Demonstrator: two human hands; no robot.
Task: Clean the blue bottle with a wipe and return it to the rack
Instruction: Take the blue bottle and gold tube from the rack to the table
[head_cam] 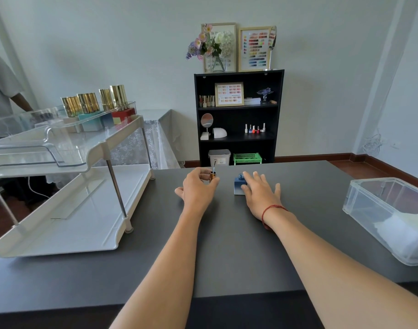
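A small square blue bottle (238, 185) stands uncapped on the dark table (227, 245), its open neck showing. My right hand (260, 194) lies beside it with fingers spread, its thumb side touching the bottle's right face. My left hand (198, 187) holds the bottle's gold cap (212, 176) upside down, the thin brush stem pointing up. The white two-tier rack (84, 210) stands at the left of the table; several gold-capped bottles (94, 103) sit at the back of its upper tier.
A clear plastic box (388, 210) with white wipes (402, 233) inside lies at the table's right edge. A black bookshelf (238, 115) stands against the far wall. Another person (4, 91) stands at the far left behind the rack.
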